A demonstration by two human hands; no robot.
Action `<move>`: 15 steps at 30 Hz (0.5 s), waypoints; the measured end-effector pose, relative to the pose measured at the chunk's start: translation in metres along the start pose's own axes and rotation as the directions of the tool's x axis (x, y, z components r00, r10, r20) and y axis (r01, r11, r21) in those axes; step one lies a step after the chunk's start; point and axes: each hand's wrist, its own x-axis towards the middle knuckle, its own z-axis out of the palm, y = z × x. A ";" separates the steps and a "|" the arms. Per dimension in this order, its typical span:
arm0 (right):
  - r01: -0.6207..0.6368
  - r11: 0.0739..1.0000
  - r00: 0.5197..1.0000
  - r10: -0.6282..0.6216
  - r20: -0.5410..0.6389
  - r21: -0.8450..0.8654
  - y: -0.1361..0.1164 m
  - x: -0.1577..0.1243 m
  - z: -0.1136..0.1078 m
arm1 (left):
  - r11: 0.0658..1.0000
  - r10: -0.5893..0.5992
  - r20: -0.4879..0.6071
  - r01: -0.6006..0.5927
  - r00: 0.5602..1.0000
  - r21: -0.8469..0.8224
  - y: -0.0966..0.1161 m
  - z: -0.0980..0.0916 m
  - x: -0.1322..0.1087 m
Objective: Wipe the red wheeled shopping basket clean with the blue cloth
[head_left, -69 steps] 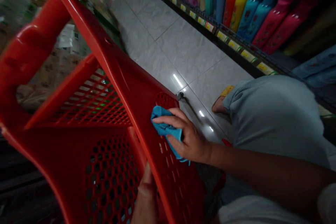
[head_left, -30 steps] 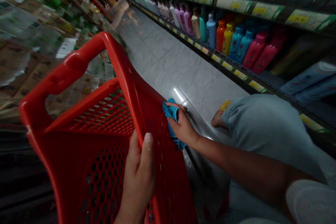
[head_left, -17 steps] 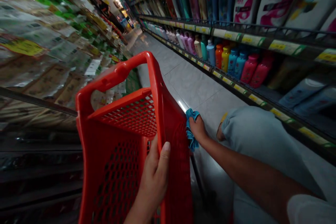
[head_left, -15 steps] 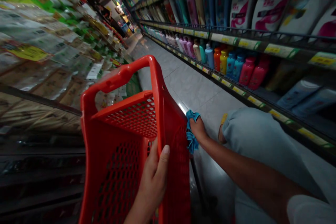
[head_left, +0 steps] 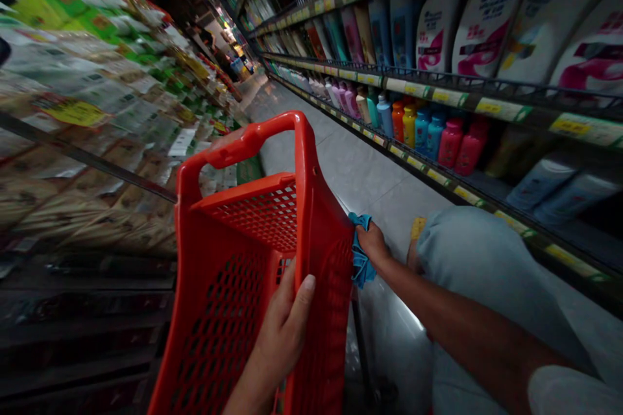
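We have our right hand (head_left: 372, 243) clenched around a blue cloth (head_left: 361, 260), pressing it against the outer wall of a red plastic shopping basket (head_left: 324, 233), so we judge the step in hand to be wiping that wall. Our left hand (head_left: 282, 331) grasps the basket below and to the left of the right hand, with its thumb lying along the edge. The basket's handle (head_left: 243, 142) rises beyond both hands, and the basket tilts toward us. To the right of the right hand is our knee in pale blue trousers (head_left: 487, 272), with a yellow sandal (head_left: 417, 228) just past it. Farther out lie floor tiles (head_left: 370, 175) and a shelf of bottles (head_left: 413, 130). The next move calls for sliding the cloth along the wall while the left hand holds firm, though we cannot tell which parts are clean.
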 end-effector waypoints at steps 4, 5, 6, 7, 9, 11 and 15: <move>0.210 0.964 0.968 -0.229 0.106 0.160 -0.064 -0.002 -0.005 | 0.999 0.035 0.036 -0.036 0.999 0.005 0.001 0.000 0.001; 0.311 0.924 0.933 -0.341 0.114 0.222 -0.085 -0.004 -0.007 | 0.998 0.061 0.050 -0.061 0.997 0.003 0.002 0.000 0.001; 0.403 0.875 0.890 -0.443 0.107 0.270 -0.102 -0.005 -0.007 | 0.996 0.088 0.062 -0.088 0.994 0.000 0.004 0.000 0.001; 0.472 0.831 0.853 -0.515 0.088 0.293 -0.114 -0.006 -0.007 | 0.994 0.111 0.075 -0.111 0.991 -0.004 0.005 -0.001 0.002; 0.505 0.823 0.844 -0.534 0.049 0.261 -0.119 -0.007 -0.005 | 0.989 0.147 0.094 -0.146 0.985 -0.014 0.009 -0.002 0.001; 0.372 0.912 0.922 -0.385 0.048 0.171 -0.102 -0.008 -0.002 | 0.986 0.164 0.115 -0.162 0.980 -0.024 0.011 -0.004 0.001; 0.074 0.997 0.994 -0.075 0.083 0.014 -0.063 -0.017 -0.001 | 0.982 0.189 0.140 -0.187 0.972 -0.030 0.010 -0.009 -0.002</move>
